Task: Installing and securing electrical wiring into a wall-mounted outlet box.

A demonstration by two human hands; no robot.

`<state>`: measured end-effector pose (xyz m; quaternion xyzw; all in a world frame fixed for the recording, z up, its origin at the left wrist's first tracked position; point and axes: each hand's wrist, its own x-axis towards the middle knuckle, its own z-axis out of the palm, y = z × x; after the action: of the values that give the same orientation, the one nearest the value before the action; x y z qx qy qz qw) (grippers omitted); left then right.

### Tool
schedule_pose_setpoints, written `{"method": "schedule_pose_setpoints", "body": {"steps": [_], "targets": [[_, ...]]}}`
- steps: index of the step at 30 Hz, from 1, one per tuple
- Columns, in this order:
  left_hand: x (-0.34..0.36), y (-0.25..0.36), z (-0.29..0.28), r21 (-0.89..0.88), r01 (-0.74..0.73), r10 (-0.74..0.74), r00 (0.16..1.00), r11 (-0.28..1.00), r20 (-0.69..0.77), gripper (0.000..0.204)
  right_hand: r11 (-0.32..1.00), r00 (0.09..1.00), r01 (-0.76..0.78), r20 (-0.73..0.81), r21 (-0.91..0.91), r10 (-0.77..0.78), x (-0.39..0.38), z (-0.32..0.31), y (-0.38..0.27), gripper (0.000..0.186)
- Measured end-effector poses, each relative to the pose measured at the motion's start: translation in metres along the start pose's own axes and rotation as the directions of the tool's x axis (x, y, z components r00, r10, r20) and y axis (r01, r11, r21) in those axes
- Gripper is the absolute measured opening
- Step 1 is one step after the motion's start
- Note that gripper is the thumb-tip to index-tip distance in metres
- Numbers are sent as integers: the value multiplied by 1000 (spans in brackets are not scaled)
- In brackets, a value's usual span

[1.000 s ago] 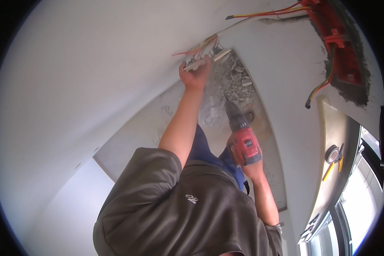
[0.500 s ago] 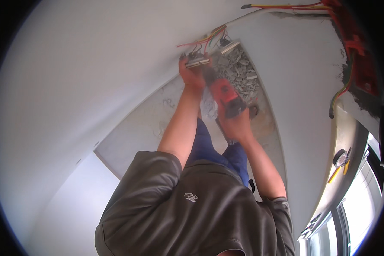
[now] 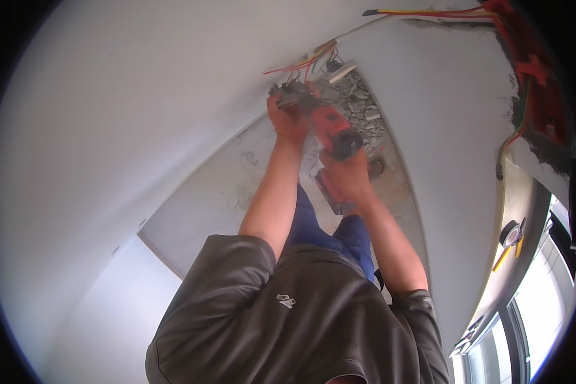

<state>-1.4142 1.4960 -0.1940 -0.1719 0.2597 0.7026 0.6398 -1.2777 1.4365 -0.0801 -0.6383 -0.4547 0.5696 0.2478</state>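
Your left hand [image 3: 288, 120] pinches the wall plate [image 3: 288, 100] between its fingers; right hand [image 3: 347, 175] curls fingers round the cordless drill [image 3: 329, 123], nose beside the left fingers. Brace the plate, drill square, wires [image 3: 303, 65] clear.

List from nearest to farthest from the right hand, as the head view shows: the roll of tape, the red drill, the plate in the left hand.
1. Red drill: gripped in the right hand.
2. Plate: in the left hand, ahead and leftward.
3. Roll of tape: on the ledge, far right.
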Motion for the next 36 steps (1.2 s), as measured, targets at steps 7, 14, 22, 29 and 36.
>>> {"method": "schedule_pose_setpoints", "body": {"steps": [7,14,22,29,36], "targets": [[8,2,-8,115,16,-32,989,993,144,42,999,999,43,9,-27,-43,4,-2,1,39],[0,-4,7,51,-35,30,996,998,88,41,993,999,53,13,-107,-51,3,0,5,37],[1,-5,6,20,-23,23,999,1000,23,39,999,1000,-9,19,-45,9,6,1,-6,37],[2,-7,0,7,-33,33,999,999,39,38,997,997,71,30,-7,-70,4,-2,-1,37],[-1,-10,9,-67,-98,93,993,993,-77,36,997,999,19,39,-71,-16,-6,-2,-2,35]]}}
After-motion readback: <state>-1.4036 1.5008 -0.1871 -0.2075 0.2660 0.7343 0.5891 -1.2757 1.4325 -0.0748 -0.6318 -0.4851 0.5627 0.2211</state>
